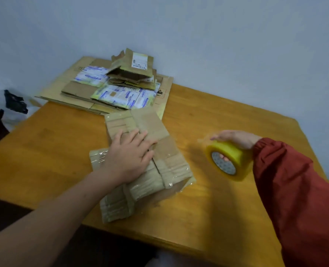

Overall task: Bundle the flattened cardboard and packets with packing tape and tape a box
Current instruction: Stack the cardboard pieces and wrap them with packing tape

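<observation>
A bundle of flattened cardboard point(165, 162), crossed by glossy clear tape, lies in the middle of the wooden table point(227, 209). My left hand point(129, 153) presses flat on top of it, fingers spread. To the right, my right hand point(235, 138) holds a yellow roll of packing tape point(227, 159) above the table, fingers through its core, a red sleeve on the arm. At the back lies a pile of flattened cardboard point(77, 89) with white-and-blue packets point(125, 98) and a torn, labelled box point(132, 68) on top.
The table stands against a pale wall. Beyond its left edge is a white bag with a black object point(15, 102) on it. The large flattened cardboard sheet at the back overhangs the table's far left corner.
</observation>
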